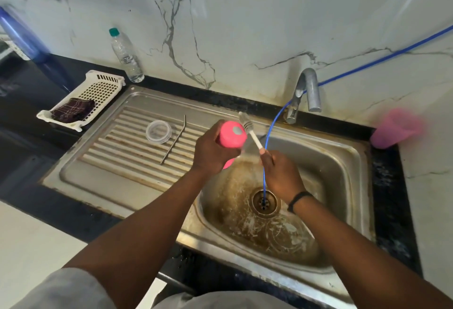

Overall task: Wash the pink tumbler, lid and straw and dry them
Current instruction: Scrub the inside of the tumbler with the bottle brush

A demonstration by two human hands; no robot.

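Left hand [212, 154] grips pink tumbler [232, 134].

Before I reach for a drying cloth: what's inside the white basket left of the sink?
The white basket holds a dark checked cloth, folded at its near end. Whatever lies beneath the cloth is covered.

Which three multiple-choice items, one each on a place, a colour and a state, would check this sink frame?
1. Where does the metal straw lie?
A. in the basin
B. on the ribbed drainboard
C. in the white basket

2. What colour is the water bottle cap?
A. green
B. red
C. black

3. What does the right hand hold?
A. nothing
B. the clear lid
C. a brush

Key: 1 B, it lies beside the clear lid on the ridges; 2 A, the cap is teal green; 3 C, the brush head is by the base of the pink tumbler, which the left hand grips.
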